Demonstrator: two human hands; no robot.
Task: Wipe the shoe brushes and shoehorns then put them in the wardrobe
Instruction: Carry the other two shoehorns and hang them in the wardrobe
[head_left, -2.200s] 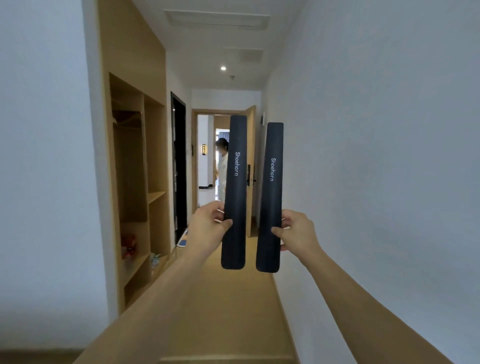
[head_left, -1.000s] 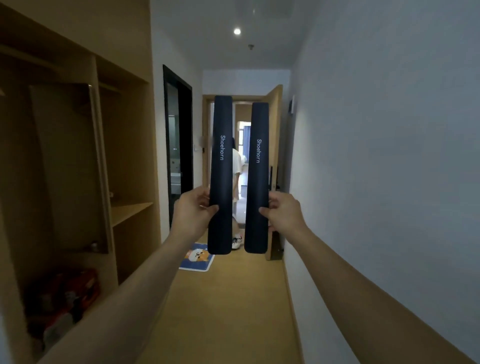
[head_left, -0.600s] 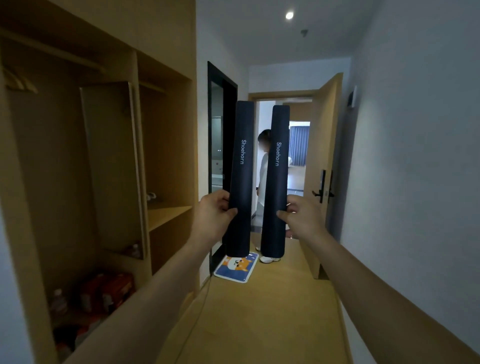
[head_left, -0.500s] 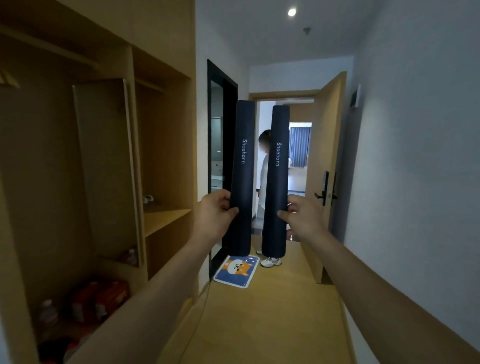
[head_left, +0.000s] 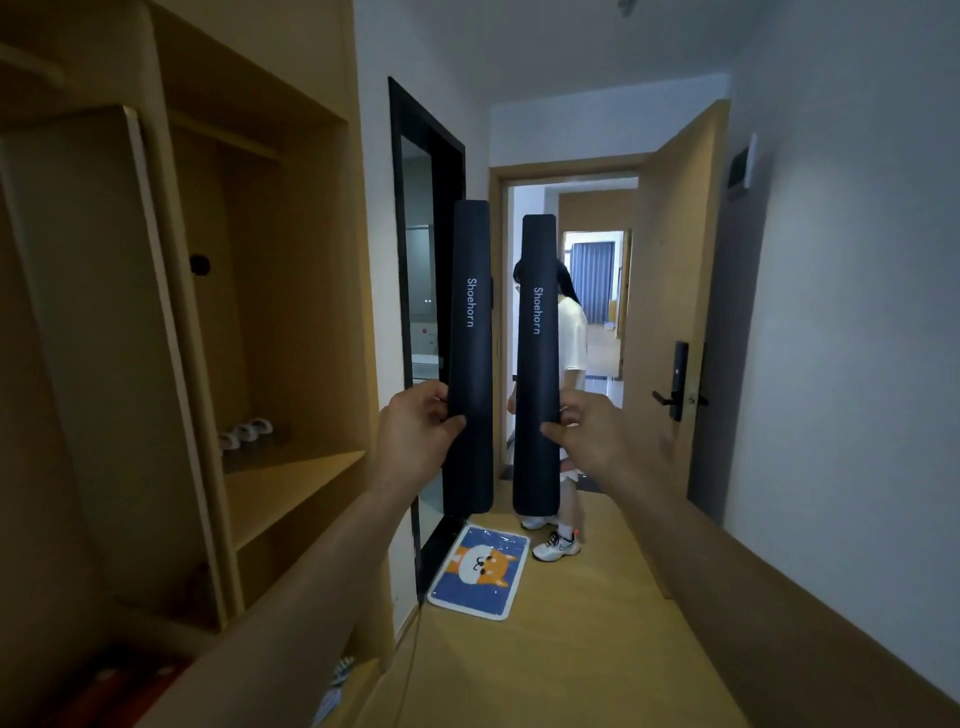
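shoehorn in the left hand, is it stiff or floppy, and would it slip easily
Probably stiff: the long dark navy shoehorn stands straight far above the left hand, which grips it low down, with no sag. Likely light, since fingers and thumb alone hold it upright. Its smooth matt face could slide in a loose grip.

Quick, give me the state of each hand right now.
Left hand: grips the left shoehorn, held upright.
Right hand: grips the right shoehorn, held upright.

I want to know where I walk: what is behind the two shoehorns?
Behind the left shoehorn and right shoehorn stands a person in an open doorway; the shoehorns cover most of that person.
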